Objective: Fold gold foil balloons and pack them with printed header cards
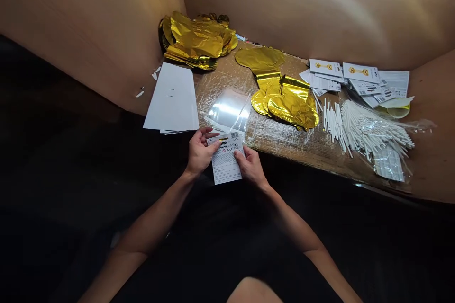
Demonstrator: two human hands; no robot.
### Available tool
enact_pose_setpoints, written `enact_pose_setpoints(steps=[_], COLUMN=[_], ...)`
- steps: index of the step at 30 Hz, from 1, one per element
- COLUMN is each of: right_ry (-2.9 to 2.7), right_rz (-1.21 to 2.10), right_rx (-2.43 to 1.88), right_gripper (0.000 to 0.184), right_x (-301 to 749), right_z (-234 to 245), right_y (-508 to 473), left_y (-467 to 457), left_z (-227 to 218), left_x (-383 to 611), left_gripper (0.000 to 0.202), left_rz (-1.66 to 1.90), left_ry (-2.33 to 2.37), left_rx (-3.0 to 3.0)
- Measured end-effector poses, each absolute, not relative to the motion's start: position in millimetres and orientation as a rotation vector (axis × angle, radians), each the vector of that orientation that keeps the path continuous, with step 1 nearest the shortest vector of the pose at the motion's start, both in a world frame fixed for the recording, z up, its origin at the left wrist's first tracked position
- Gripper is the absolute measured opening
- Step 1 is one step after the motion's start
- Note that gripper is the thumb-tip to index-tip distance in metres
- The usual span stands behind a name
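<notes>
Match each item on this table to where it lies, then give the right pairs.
1. printed barcode card
2. heap of gold foil balloons
3. white sticks
4. stack of white sheets

A. far corner of the table, against the wall
B. between the left hand and right hand
C. left end of the table
D. right side, spilling from a clear plastic bag

Pairs: 1-B, 2-A, 3-D, 4-C
</notes>
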State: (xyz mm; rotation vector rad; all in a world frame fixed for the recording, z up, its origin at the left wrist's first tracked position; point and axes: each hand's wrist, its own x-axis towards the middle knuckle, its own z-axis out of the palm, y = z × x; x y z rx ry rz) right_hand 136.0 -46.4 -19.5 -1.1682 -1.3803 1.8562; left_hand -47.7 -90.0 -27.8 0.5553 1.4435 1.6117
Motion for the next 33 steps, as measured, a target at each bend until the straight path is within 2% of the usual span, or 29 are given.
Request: enact_pose_setpoints(steps=[5,10,14,23,29,33], right_ry=[-1.507,-1.490,-1.449,-1.400,-1.258,-1.359], right_rz=[1.812,1.801,2.085,2.711,2.471,2.311], right_rx=[-1.200,-1.200,-1.131,-0.923,-1.132,-1.208], right_gripper=[0.043,0.044,0.047,0.056,0.048,0.043], right_x=[133,129,133,142,146,148], right_z=[-16,-6,1,-18,-23,-13], right_y=[-47,-51,-41,-18,-13,-26], left_y=[-98,-104,-103,-99,-109,-114], left_z=[-32,-29,-25,-32,-31,-25], left_x=[-59,-59,-66,-68,-78,-85], left_gripper=[0.067,0.055,0.056,0.033,0.033,0.032], left_rz=[1.635,1.602,1.647,1.565,1.390,1.338], left_ry=[1.378,1.331,1.287,1.226,1.285,1.313], left_rx=[0.510,0.468,0.336,0.200,0.235,0.249])
